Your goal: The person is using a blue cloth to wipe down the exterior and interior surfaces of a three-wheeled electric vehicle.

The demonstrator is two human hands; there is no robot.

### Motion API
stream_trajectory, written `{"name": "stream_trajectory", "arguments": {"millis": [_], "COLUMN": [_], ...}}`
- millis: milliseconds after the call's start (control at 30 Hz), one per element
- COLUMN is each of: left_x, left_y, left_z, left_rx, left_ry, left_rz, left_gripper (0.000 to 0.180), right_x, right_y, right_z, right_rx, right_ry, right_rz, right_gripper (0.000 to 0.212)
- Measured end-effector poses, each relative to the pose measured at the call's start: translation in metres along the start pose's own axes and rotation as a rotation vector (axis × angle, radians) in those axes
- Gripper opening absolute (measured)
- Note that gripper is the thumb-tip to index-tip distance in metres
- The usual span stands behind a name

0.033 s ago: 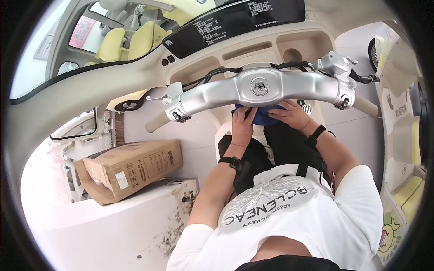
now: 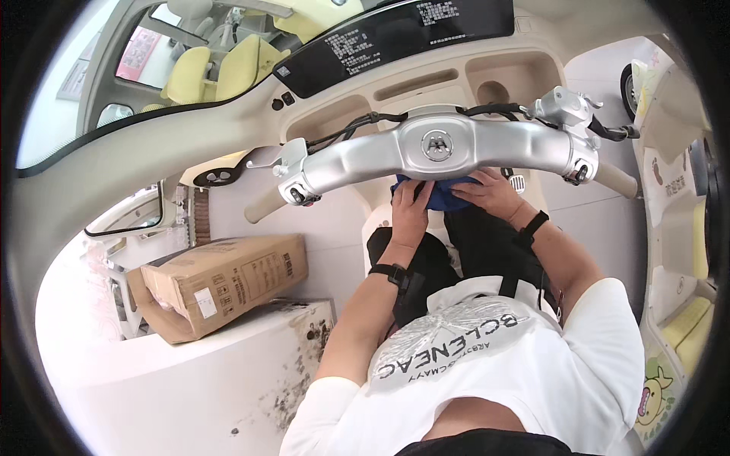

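Observation:
A bunched blue cloth lies below the silver handlebar, above my lap; its far part is hidden under the bar. My left hand has its bent fingers closed on the cloth's left side. From the other side my right hand grips it, fingers curled over its right part. Both hands are just under the middle of the handlebar, and the fingertips are partly hidden. What lies beneath the cloth does not show.
Beige grips stick out at both handlebar ends. Ahead is a beige dashboard with trays and a black screen. A cardboard box rests on a white stained surface at left. Another vehicle stands at right.

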State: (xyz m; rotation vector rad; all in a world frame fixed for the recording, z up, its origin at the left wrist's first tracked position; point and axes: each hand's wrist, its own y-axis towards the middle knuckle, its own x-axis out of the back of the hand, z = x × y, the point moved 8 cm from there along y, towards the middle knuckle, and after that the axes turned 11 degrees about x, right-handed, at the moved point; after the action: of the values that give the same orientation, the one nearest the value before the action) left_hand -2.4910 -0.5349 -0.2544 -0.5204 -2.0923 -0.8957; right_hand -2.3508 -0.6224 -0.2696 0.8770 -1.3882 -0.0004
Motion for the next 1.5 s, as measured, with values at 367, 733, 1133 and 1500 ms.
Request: {"name": "stream_trajectory", "arguments": {"millis": [367,733,1133,1500], "left_x": [-0.029,0.131,0.067,0.081], "left_y": [-0.008,0.054,0.115,0.065], "left_z": [-0.031,-0.093,-0.082,-0.082], "left_rx": [-0.104,-0.209,-0.075,-0.081], "left_ry": [-0.009,-0.273,0.268,0.033], "left_rz": [0.219,-0.44,-0.199,-0.157], "left_gripper": [0.06,0.042,0.046,0.055], "right_x": [0.027,0.123,0.109,0.099], "right_y": [-0.033,0.031,0.127,0.094], "right_z": [-0.012,0.003,-0.03,0.021], "right_rx": [-0.293,-0.627,-0.503,-0.408], "right_ry": [0.105,0.675,-0.163,-0.107], "right_rz": [0.012,-0.517,-0.359,-0.048], "right_gripper": [0.037,0.054,0.053,0.062]}}
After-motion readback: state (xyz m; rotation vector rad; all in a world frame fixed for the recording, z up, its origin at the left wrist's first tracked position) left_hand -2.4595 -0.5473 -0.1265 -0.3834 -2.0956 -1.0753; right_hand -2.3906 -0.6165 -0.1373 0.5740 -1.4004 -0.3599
